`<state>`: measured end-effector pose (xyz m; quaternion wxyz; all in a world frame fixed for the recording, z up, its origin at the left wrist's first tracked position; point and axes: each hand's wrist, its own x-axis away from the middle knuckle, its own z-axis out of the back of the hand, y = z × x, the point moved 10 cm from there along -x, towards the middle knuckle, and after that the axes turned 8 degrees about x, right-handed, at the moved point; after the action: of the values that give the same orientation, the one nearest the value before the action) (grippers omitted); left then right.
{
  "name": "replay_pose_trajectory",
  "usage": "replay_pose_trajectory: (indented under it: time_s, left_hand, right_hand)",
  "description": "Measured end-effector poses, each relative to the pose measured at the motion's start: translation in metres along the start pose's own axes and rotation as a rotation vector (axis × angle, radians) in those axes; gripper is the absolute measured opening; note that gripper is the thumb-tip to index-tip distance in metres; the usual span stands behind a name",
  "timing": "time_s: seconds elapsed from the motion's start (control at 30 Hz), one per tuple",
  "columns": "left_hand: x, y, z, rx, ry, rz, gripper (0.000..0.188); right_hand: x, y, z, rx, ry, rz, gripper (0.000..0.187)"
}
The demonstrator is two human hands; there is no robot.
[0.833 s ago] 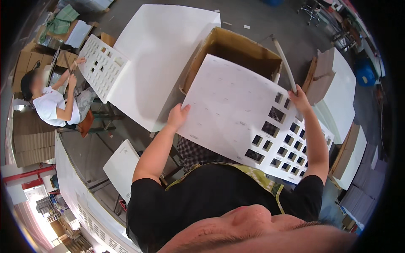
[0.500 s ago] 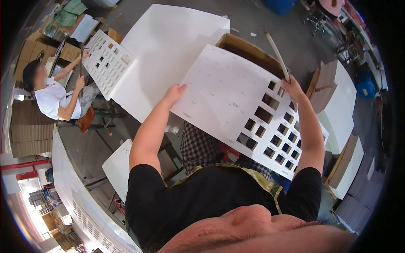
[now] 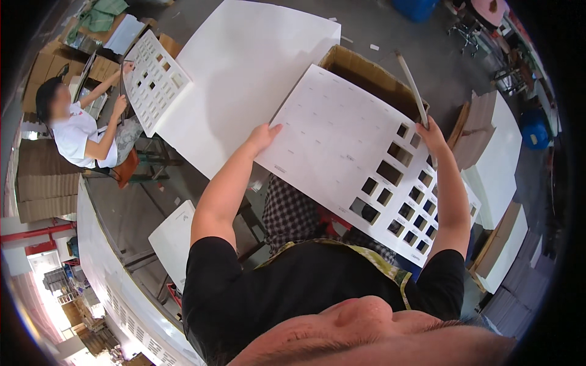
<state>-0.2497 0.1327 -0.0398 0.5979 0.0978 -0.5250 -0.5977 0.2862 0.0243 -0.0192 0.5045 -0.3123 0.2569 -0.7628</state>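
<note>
A large white printed board rests in front of me, tilted over my lap. Rectangular holes pierce its right part, while the left part has faint printed marks and no cut-outs. My left hand grips its left edge, thumb on top and fingers underneath. At the far right edge, my right hand is closed around a long, thin, pale stick-like tool. This tool points up and away from me, and its lower end shows below the hand. Whether my right hand also touches the board is hard to tell.
Behind the board stands an open cardboard box, beside a wide white table. Across it a seated co-worker handles another perforated white board. Stacked sheets lie to the right, and a blue barrel stands beyond.
The whole view has shifted slightly. My hands keep their holds on the board and the tool, with little movement. The co-worker's board has tilted a little.
</note>
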Motion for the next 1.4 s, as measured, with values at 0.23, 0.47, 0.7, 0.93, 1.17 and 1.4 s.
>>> replay_pose_trajectory:
  time_s: [0.23,0.47,0.7,0.93,1.17,1.4]
  left_hand:
    - [-0.04,-0.029,-0.004,0.082,-0.081,0.087,0.068]
    - [-0.114,0.058,0.005,-0.283,0.232,-0.029,0.067]
    - [-0.108,0.074,-0.01,-0.475,0.372,0.0,0.064]
    - [-0.104,0.079,-0.009,-0.494,0.405,-0.029,0.063]
    - [-0.103,0.077,-0.012,-0.454,0.353,0.022,0.064]
    - [-0.098,0.08,-0.011,-0.443,0.355,0.013,0.065]
  right_hand:
    - [-0.005,0.003,-0.004,0.059,-0.008,0.005,0.033]
    - [-0.006,0.005,0.002,0.035,0.107,0.044,0.033]
    - [0.012,-0.024,0.013,0.548,0.211,-0.01,0.039]
    - [0.1,-0.066,0.026,0.294,0.229,-0.009,0.032]
    - [0.27,-0.018,-0.065,-0.362,-0.106,-0.291,0.022]
    - [0.297,-0.016,-0.087,0.107,0.032,-0.228,0.024]
